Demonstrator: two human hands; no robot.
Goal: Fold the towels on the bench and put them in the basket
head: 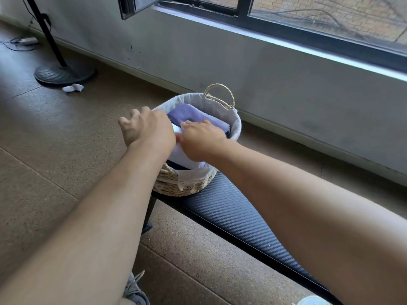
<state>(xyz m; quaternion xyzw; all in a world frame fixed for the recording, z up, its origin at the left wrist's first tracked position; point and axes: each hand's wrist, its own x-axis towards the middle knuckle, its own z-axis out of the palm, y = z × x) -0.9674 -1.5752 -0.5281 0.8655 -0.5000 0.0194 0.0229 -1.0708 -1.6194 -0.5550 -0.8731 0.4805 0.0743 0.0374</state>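
On the desk [231,208], at its far end, sits a woven basket [187,186] w/ pale dotted liner. Inside: folded purple towel [193,116] at back, white towel [185,157] in front. Right hand [200,139] presses the white towel, fingers flat; left hand [145,128] over the rim, fingers loosely spread, holding nothing. No readable text.

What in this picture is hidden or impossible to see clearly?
- Head view: the white towel in the basket is mostly covered by both hands, so its fold cannot be judged.
- The left hand hides its own fingertips, so its grip is unclear.
- The purple towel hides anything lying deeper.
- The right arm covers the bench towards the picture's lower right edge.
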